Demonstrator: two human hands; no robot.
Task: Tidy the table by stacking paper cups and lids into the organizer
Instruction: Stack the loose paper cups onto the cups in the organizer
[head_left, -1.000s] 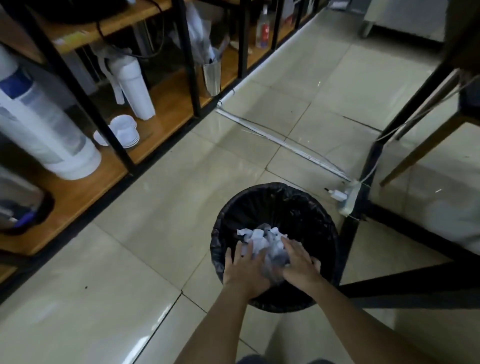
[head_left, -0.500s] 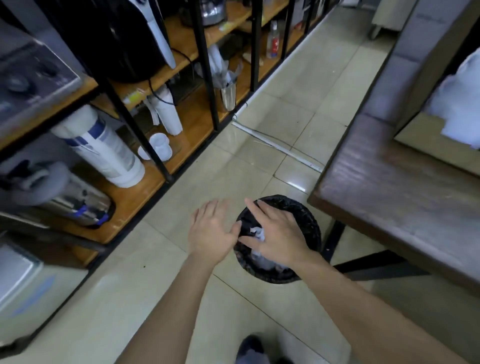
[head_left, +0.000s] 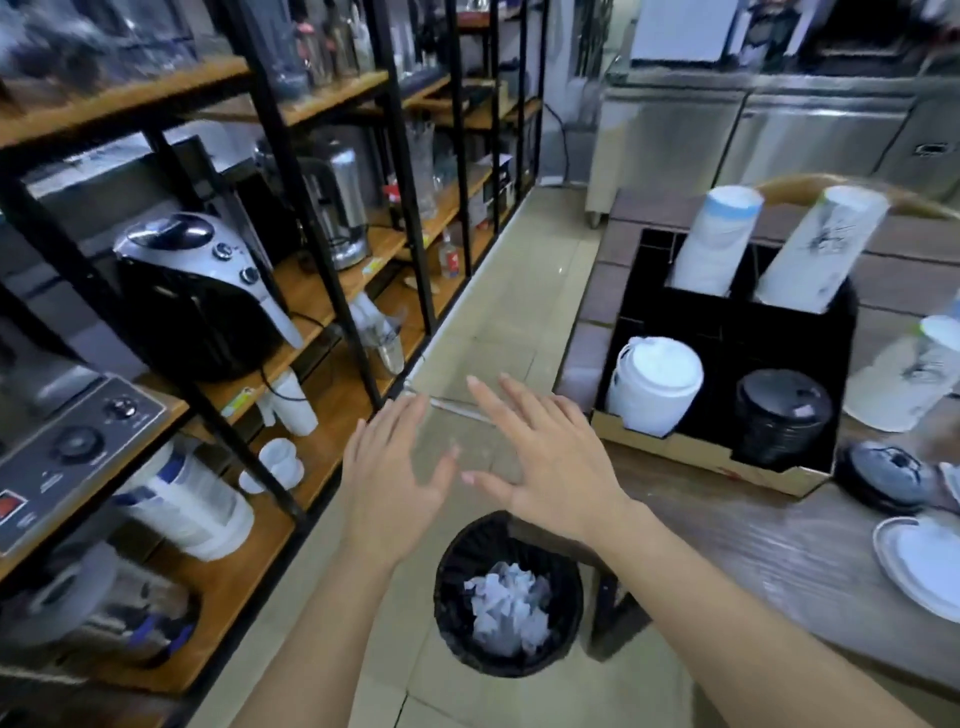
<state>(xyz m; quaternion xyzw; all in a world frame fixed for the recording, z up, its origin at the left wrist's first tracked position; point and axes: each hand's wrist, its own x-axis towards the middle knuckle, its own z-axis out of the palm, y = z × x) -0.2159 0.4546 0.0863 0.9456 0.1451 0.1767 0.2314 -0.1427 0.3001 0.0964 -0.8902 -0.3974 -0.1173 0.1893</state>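
A black cardboard organizer stands on the wooden table at the right. Two tall stacks of white paper cups lean in its back compartments. White lids fill its front left compartment, black lids the front right. A loose cup stack, a black lid and a white lid lie on the table beside it. My left hand and my right hand hover empty, fingers spread, above the floor left of the table.
A black-lined bin holding crumpled white paper sits on the tiled floor below my hands. Black metal shelving with appliances and cup sleeves lines the left. Steel counters stand at the back.
My hands have let go of the crumpled paper in the bin and risen, spread and empty. My view has lifted, and the table and organizer have come into sight.
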